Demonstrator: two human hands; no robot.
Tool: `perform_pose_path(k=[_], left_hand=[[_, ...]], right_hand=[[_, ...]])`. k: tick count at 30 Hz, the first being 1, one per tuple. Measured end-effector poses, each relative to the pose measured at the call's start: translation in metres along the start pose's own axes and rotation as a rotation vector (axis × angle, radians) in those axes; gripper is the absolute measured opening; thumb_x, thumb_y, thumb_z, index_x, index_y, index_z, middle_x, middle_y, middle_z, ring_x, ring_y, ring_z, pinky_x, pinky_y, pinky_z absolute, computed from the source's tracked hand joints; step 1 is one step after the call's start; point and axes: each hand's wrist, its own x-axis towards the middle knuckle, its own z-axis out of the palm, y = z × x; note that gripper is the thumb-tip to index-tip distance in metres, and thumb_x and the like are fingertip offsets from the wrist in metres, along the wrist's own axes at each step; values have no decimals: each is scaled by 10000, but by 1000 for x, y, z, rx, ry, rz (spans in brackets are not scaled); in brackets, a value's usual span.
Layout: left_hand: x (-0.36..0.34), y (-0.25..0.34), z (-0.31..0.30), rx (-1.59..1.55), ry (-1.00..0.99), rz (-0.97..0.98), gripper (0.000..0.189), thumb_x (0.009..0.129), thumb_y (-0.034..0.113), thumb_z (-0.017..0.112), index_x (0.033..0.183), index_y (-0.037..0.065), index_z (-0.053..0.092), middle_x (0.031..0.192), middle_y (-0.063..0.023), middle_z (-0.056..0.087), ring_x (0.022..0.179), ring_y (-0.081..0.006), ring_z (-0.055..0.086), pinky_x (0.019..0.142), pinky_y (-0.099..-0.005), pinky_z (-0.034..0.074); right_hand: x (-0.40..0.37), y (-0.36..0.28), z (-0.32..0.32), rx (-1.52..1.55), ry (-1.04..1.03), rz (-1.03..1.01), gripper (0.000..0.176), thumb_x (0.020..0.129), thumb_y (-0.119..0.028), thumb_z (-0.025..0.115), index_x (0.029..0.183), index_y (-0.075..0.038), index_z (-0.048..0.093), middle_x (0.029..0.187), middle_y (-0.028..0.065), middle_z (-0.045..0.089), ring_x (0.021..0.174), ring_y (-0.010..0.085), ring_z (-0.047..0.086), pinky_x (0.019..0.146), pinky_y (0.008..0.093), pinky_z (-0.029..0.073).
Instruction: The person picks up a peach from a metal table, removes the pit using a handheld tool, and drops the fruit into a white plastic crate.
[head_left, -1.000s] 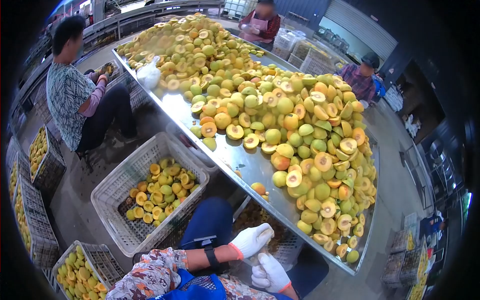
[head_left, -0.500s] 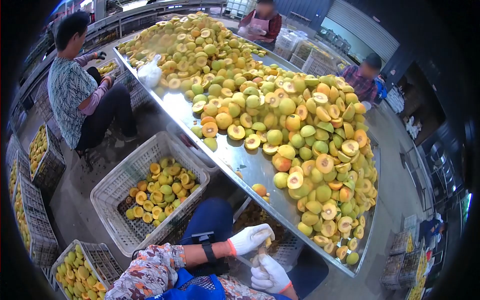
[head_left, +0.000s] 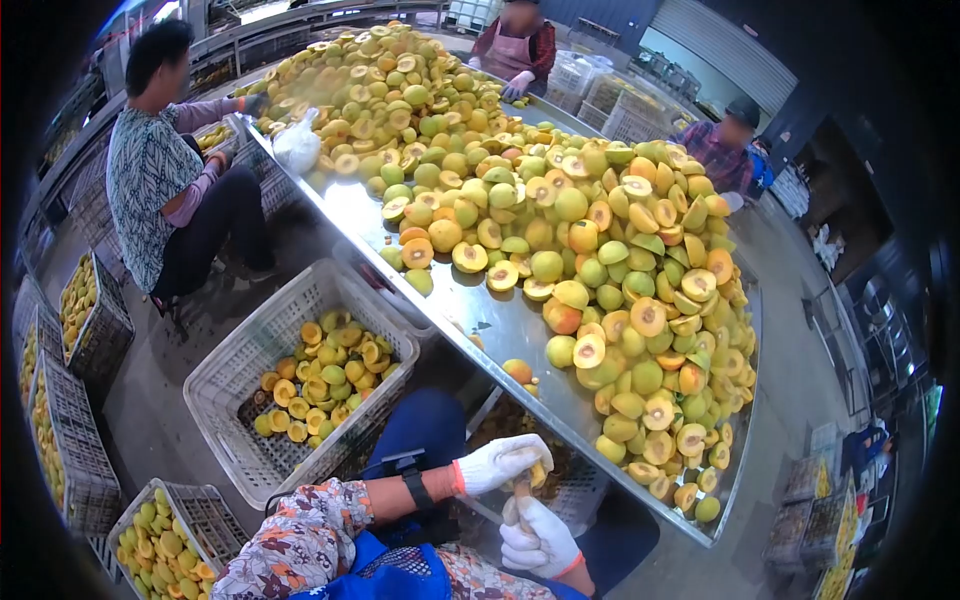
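Note:
My left hand (head_left: 500, 465), in a white glove, is closed round a piece of yellow fruit (head_left: 538, 474) in front of my lap. Just below and to the right, my right hand (head_left: 538, 537), gloved too, is wrapped round a tool handle (head_left: 512, 510); its working end is hidden at the fruit. Both hands are near the edge of the metal table (head_left: 460, 300), which bears a large heap of halved yellow-green fruit (head_left: 570, 205). To the left of my knees, a grey crate (head_left: 225, 385) holds several fruit halves (head_left: 330, 375).
Beyond the table's left side sits a person (head_left: 160, 190) reaching to the heap. Two more people (head_left: 525, 50) (head_left: 725, 150) are at its far side. Crates of fruit (head_left: 165, 540) stand at the lower left. A white plastic bag (head_left: 297, 145) lies on the table's left edge.
My hands have moved slightly, with the fruit still held between them. The person on the left has stretched an arm to the heap. The far person has lowered a hand toward the table.

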Motion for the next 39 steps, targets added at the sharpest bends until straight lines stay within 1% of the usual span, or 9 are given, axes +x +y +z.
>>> perform_pose_path(k=[6, 12, 18, 22, 25, 27, 28, 34, 39], left_hand=[[12, 19, -14, 101, -259, -38, 321, 1065, 340, 482, 1086, 74, 661, 950, -9, 658, 903, -98, 593, 820, -276, 505], [6, 16, 11, -164, 20, 174, 324, 1073, 309, 493, 1100, 25, 646, 993, -51, 663, 928, -117, 605, 882, -290, 495], [7, 31, -3, -3, -242, 88, 367, 1081, 348, 475, 1090, 23, 647, 993, -70, 669, 929, -132, 627, 872, -292, 505], [10, 22, 24, -141, 148, 312, 528, 1096, 466, 363, 1023, 16, 629, 882, -92, 665, 760, -158, 624, 712, -289, 513], [24, 18, 19, -742, 377, 94, 487, 1067, 549, 417, 1104, 104, 610, 874, -71, 675, 742, -165, 649, 576, -274, 516], [24, 42, 16, -617, 504, 75, 510, 1068, 562, 394, 1109, 104, 615, 870, -84, 672, 687, -151, 624, 507, -250, 472], [20, 40, -1, -634, 259, 191, 513, 1067, 561, 401, 1127, 100, 619, 867, -78, 672, 670, -129, 612, 494, -229, 455], [-5, 63, -39, 317, 700, 195, 397, 1112, 378, 333, 1131, 99, 614, 903, -85, 679, 584, -83, 525, 465, -191, 347], [-18, 86, -39, 245, 545, 53, 392, 1103, 355, 356, 1131, 71, 624, 914, -51, 653, 649, -67, 528, 532, -193, 368]], right_hand=[[2, 1, -2, 131, -175, -18, 360, 1117, -420, 351, 1116, -141, 577, 583, -72, 347, 393, 35, 305, 428, 220, 269], [5, -6, -3, 155, -275, -68, 318, 1113, -383, 389, 1110, -118, 565, 588, -59, 349, 378, 39, 277, 400, 216, 237], [7, -1, -10, 72, -253, -42, 359, 1099, -435, 413, 1122, -102, 546, 565, -68, 361, 388, 32, 299, 410, 219, 239], [9, -5, -6, -3, -215, -125, 339, 1077, -439, 465, 1080, -114, 561, 546, -43, 368, 385, 64, 305, 407, 269, 245], [5, -8, -1, -81, -188, -247, 315, 1054, -401, 532, 1058, -87, 552, 543, -17, 388, 386, 86, 335, 377, 280, 249], [3, -15, -1, -97, -186, -273, 345, 1037, -423, 571, 1043, -79, 539, 549, -6, 391, 365, 74, 295, 363, 253, 236], [1, -17, -1, -73, -156, -326, 245, 1045, -329, 582, 999, -95, 528, 597, -4, 414, 399, 70, 309, 350, 236, 241], [-3, -11, -32, -249, 374, -397, 227, 1051, -322, 558, 970, -115, 512, 575, -8, 370, 371, 72, 270, 335, 222, 243], [0, -5, -37, -184, 352, -357, 173, 1041, -267, 558, 996, -114, 493, 624, -14, 404, 404, 69, 306, 341, 223, 243]])
